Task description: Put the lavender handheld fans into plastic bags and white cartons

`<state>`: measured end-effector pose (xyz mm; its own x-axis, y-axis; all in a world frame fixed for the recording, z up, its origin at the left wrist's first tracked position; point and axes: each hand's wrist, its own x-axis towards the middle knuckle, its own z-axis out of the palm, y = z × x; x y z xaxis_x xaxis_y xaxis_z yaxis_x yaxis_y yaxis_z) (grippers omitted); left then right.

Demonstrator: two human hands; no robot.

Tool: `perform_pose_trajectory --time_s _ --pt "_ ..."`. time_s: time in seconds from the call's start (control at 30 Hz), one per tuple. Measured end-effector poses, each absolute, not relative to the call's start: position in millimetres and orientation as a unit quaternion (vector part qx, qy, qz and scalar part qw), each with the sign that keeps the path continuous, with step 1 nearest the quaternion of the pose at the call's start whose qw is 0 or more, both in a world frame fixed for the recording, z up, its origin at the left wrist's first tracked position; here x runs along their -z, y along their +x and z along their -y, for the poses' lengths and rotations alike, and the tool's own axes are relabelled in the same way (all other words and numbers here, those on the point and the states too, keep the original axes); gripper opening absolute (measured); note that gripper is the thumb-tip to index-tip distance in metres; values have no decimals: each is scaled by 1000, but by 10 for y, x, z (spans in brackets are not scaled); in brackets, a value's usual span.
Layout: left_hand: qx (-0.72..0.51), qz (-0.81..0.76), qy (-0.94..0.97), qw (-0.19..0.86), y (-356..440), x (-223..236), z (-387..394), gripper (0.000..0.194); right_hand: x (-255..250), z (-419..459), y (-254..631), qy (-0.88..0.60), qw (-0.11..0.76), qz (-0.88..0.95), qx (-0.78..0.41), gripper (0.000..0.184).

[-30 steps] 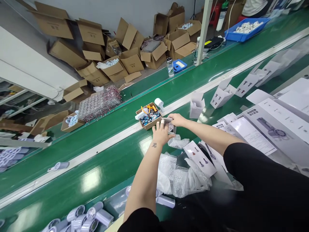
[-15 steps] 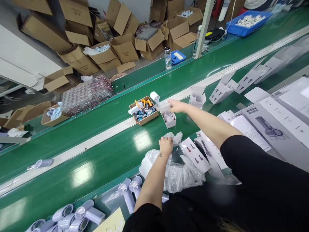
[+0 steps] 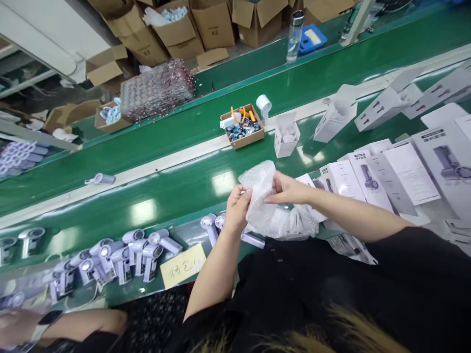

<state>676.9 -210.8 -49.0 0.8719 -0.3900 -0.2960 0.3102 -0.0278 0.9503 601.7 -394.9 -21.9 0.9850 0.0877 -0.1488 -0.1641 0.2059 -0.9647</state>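
Both hands are at a clear bubble-wrap bag (image 3: 262,182), held up over the near edge of the green belt. My left hand (image 3: 237,208) pinches the bag's left side between thumb and fingers. On its right side, my right hand (image 3: 289,189) grips the plastic, its fingertips partly hidden behind it. More bubble-wrap bags (image 3: 294,223) lie in a pile just below, against the black shirt. Beyond the hands, an open white box (image 3: 287,139) with something wrapped inside stands on the belt. Several lilac handheld fans (image 3: 127,252) lie to the left of my left forearm.
A small carton (image 3: 248,141) of parts and orange-handled pliers stands mid-belt, beside a white fan (image 3: 264,105). Printed boxes (image 3: 368,179) crowd the right. A yellow card (image 3: 183,266) lies at the near edge. Another person's forearm (image 3: 84,321) reaches in at lower left.
My right hand has left the white box and come back to the bag. My left hand has lifted a bubble-wrap bag off the pile. The view has swung left and down.
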Motion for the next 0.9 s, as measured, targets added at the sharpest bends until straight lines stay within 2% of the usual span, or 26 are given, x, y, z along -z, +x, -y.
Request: perform_pose_trajectory --time_s 0.07,0.17,0.27,0.37,0.47,0.53,0.6,0.63,0.73,0.8,0.83,0.9 --pt "209 8 709 674 6716 570 1776 23 520 3593 5872 -568 807 -118 -107 44" --pt "152 -50 775 612 6561 789 1250 20 925 3336 5640 -591 760 -250 -101 30" --pt "231 28 850 473 6208 1092 927 16 1258 3298 5463 -700 629 -326 -86 29" --pt "345 137 849 376 5829 1411 925 26 1412 3311 5370 -798 494 -328 -108 43" --pt "371 131 843 368 5644 1580 997 16 1300 3352 5308 -853 447 -266 -36 49" --pt "369 114 845 370 5614 1527 944 14 1122 3403 5261 -863 448 -230 46 38" --pt "382 70 823 414 5608 1329 818 17 935 3440 5214 -831 500 -238 51 23" --pt "396 39 796 456 5603 1186 754 19 858 3435 5194 -793 551 -262 8 19" --pt "456 -14 675 580 5567 689 690 27 724 3275 5167 -559 730 -309 -242 30" --pt "494 51 637 590 5541 419 787 27 699 3080 5173 -366 817 -275 -351 40" --pt "505 106 634 576 5537 333 865 26 693 2987 5179 -292 851 -255 -355 41" --pt "519 215 627 539 5554 290 1035 26 676 2879 5192 -212 899 -250 -290 34"
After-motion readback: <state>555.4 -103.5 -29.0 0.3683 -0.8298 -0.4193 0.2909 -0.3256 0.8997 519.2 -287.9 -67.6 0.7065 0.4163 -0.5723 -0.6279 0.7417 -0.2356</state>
